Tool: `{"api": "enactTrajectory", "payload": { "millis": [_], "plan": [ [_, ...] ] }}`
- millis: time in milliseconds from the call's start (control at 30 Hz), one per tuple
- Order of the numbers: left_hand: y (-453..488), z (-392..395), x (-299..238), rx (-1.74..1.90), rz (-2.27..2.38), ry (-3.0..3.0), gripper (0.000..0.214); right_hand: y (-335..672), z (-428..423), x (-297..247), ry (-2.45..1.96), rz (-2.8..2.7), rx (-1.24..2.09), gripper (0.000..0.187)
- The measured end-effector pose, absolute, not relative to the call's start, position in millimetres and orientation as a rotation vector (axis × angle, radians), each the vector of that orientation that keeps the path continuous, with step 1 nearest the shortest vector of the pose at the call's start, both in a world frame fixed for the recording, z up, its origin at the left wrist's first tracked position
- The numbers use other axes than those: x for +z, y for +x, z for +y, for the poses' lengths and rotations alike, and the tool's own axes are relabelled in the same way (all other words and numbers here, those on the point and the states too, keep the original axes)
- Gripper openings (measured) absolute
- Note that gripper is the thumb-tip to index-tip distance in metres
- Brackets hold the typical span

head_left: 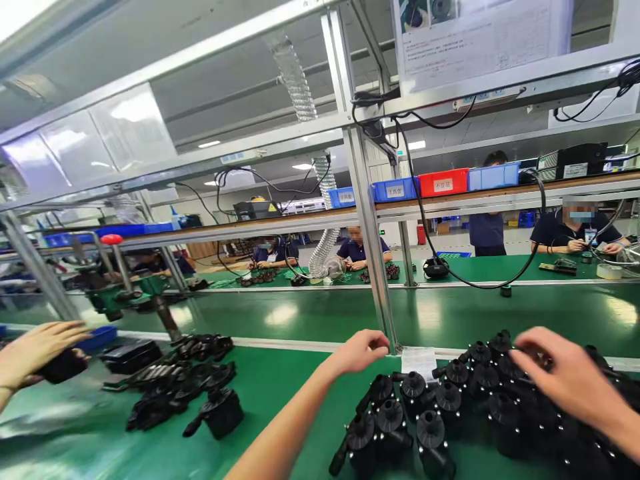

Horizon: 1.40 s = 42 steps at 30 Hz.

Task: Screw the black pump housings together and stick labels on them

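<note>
Many black plastic pump-like parts, with ribbed round tops and side spouts, stand crowded together at the lower right. My left hand hovers just beyond their left edge, fingers loosely curled, and nothing shows in it. Over the right part of the group reaches my right hand, its thumb and bent fingers apart around a dark gap. Whether it touches a part there is hard to make out. A white paper slip lies behind the front parts. One similar black part stands separately to the left.
At far left a co-worker's hand holds a black block-shaped piece. A green hand press with a red knob stands near a black pile. A metal post rises ahead; bins line the shelf. Other people sit opposite.
</note>
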<state>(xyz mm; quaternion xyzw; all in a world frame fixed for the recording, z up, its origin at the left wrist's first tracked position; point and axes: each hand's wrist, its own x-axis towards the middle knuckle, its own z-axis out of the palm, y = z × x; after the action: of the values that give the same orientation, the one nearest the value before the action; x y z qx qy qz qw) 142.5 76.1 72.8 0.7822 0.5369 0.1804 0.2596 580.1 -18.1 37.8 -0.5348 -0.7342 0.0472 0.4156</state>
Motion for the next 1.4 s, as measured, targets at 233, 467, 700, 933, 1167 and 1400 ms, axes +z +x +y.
{"api": "enactTrajectory", "payload": {
  "millis": [233,467,700,933,1167,1400],
  "plan": [
    [161,147,1,0.384,1.437,1.893,0.061,437,100,40,-1.616,-2.173,0.477,0.017],
    [152,158,-36,0.569,1.289,1.933,0.083,397,159,-6,-1.720,-2.015,0.783,0.019],
    [161,160,-53,0.721,1.109,1.826,0.097,403,173,-34,-1.232,-1.879,0.956,0.043],
    [172,157,-45,0.851,0.963,1.638,0.071,407,159,-21,-0.949,-1.898,0.932,0.048],
    [178,149,-27,1.076,0.978,1.618,0.053,411,152,-17,-1.105,-1.883,0.724,0.045],
    [182,141,-20,1.127,1.084,1.726,0.034,408,152,-19,-1.131,-1.931,0.711,0.014]
  ]
}}
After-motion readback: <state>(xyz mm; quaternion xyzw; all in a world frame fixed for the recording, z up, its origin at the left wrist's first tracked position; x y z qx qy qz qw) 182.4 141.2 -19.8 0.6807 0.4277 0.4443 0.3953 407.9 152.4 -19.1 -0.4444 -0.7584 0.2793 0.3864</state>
